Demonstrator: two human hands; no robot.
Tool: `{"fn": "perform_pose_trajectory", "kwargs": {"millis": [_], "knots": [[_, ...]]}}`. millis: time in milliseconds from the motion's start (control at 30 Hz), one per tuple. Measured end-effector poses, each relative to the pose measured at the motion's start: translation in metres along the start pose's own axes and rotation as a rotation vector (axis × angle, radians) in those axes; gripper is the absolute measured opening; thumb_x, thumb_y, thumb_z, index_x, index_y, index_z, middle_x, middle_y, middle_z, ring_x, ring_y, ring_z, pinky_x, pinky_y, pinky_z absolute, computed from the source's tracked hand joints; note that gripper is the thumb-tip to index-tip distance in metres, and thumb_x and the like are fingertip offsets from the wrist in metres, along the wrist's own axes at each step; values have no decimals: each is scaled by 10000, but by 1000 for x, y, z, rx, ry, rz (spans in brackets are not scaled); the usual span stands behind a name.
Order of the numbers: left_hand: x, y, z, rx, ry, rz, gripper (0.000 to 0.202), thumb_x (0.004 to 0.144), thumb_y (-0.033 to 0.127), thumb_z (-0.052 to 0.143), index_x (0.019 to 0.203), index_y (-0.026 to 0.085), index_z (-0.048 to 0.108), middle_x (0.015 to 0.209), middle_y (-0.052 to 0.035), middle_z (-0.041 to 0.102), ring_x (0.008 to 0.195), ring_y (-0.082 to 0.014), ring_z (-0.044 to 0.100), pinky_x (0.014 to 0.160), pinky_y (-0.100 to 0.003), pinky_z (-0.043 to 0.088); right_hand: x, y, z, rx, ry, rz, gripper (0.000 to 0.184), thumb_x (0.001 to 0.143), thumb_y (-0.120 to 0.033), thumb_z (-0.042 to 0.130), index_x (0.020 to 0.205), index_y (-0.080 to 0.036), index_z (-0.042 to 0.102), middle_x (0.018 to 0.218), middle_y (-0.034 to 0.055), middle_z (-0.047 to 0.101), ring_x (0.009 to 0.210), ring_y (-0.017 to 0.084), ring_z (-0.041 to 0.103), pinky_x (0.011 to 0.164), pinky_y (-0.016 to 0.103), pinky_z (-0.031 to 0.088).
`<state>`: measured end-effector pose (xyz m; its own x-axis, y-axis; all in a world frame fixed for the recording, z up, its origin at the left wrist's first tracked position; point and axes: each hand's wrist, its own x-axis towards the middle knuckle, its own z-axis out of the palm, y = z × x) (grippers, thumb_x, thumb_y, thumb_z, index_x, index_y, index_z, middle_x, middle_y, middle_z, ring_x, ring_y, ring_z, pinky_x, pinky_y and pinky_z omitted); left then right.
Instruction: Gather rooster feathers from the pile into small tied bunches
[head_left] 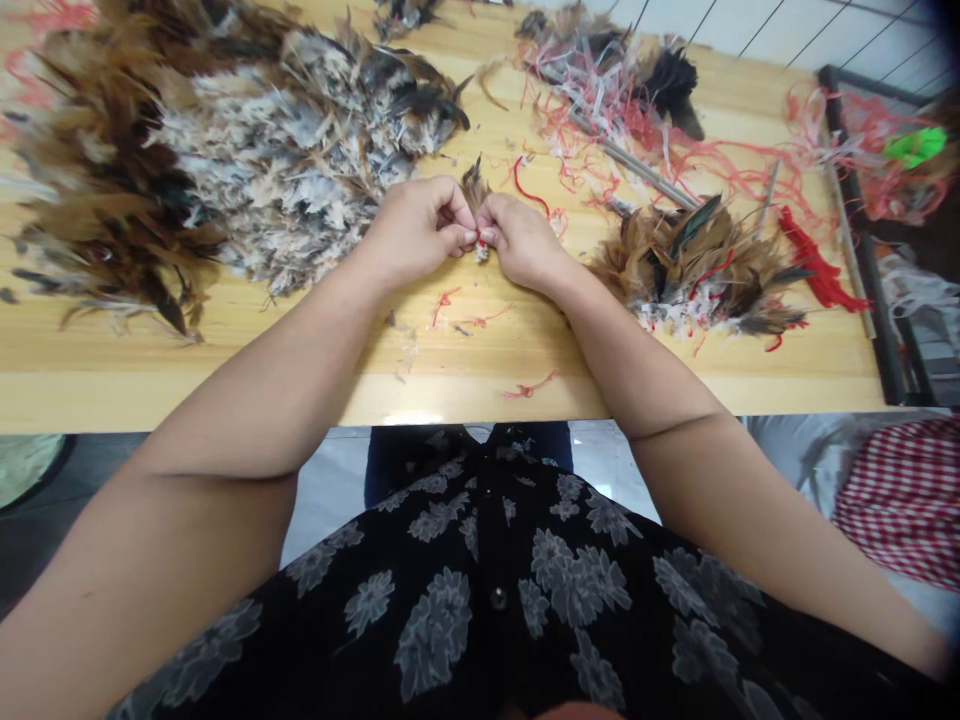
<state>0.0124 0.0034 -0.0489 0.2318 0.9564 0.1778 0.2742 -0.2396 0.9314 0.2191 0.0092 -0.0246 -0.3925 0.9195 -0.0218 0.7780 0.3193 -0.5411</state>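
Note:
Over the middle of the wooden table, my left hand (420,228) and my right hand (519,238) meet fingertip to fingertip. Between them is a small feather bundle (474,184), its dark tips pointing away from me and its pale quill end towards me. Both hands are closed in a pinch at the quill end, where a bit of red thread (481,237) shows. Which fingers press on the thread and which on the quills, I cannot tell. A curved red strand (530,187) lies just beyond my right hand.
A large heap of brown and grey feathers (262,160) covers the left. To the right lie feather bundles (697,260) with red ties, a hank of red yarn (817,262) and tangled pink-white string (600,100). A dark-framed rack (862,220) stands at the right end.

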Motion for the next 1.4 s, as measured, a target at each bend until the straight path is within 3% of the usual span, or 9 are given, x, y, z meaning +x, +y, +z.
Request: {"fn": "perform_pose_trajectory", "kwargs": {"millis": [167, 400, 667, 833, 1000, 1133, 1233, 1300, 1400], "knots": [[-1, 5, -1, 15, 32, -49, 344, 948, -88, 891, 860, 225, 779, 767, 12, 791, 760, -217, 777, 835, -355, 637, 6, 12, 2, 116, 17, -27, 99, 1153, -172, 660, 1105, -248, 702, 1309, 93, 862, 1332, 300, 774, 1319, 503, 597], [-5, 9, -2, -81, 33, -59, 326, 879, -68, 887, 807, 246, 838, 781, -11, 800, 791, -255, 784, 810, -360, 635, 20, 35, 10, 320, 51, -93, 175, 1153, -143, 645, 1018, -250, 613, 1099, 15, 775, 1146, 229, 736, 1232, 430, 588], [-3, 18, -8, 78, -49, -46, 304, 850, -6, 905, 801, 269, 787, 876, -24, 802, 1062, -325, 799, 1025, -415, 649, 25, 42, 13, 487, 64, -84, 239, 1165, -135, 648, 978, -260, 568, 984, -21, 655, 1020, 198, 650, 1171, 386, 582], [-2, 25, -9, 232, -87, -3, 267, 845, 46, 880, 802, 276, 751, 904, -24, 804, 1029, -340, 798, 1085, -471, 627, 24, 40, 12, 563, 85, -88, 267, 1169, -97, 596, 966, -263, 544, 965, -23, 607, 1001, 186, 637, 1153, 367, 582], [-4, 29, -10, 335, -98, 44, 220, 854, 84, 854, 819, 266, 736, 900, -23, 822, 1002, -323, 814, 1066, -461, 652, 26, 43, 11, 557, 107, -105, 292, 1182, -139, 624, 945, -275, 523, 966, -16, 625, 1012, 201, 652, 1175, 379, 599], [-5, 25, -6, 154, -83, -38, 201, 914, 78, 862, 875, 246, 761, 901, -31, 842, 911, -276, 824, 1007, -429, 706, 29, 49, 15, 594, 141, -109, 291, 1170, -129, 630, 948, -279, 517, 943, -24, 604, 981, 191, 634, 1162, 370, 608], [-7, 24, -1, -128, -129, -191, 225, 1102, 149, 904, 929, 220, 779, 893, -51, 844, 852, -233, 851, 935, -369, 732, 29, 50, 17, 646, 133, -132, 325, 1160, -242, 760, 949, -283, 517, 926, -32, 603, 944, 179, 635, 1082, 346, 629], [-7, 27, 2, -251, -157, -287, 309, 1223, 205, 880, 927, 198, 789, 861, -57, 828, 846, -211, 870, 886, -313, 729, 26, 45, 18, 682, 111, -148, 442, 1131, -425, 887, 943, -290, 510, 924, -31, 619, 925, 176, 651, 1018, 336, 644], [-5, 32, 6, -396, -120, -404, 434, 1306, 149, 755, 873, 166, 785, 782, -56, 783, 785, -174, 856, 719, -212, 664, 17, 30, 14, 709, 84, -137, 628, 1054, -708, 960, 943, -306, 491, 923, -18, 655, 922, 184, 688, 951, 333, 664]]}}
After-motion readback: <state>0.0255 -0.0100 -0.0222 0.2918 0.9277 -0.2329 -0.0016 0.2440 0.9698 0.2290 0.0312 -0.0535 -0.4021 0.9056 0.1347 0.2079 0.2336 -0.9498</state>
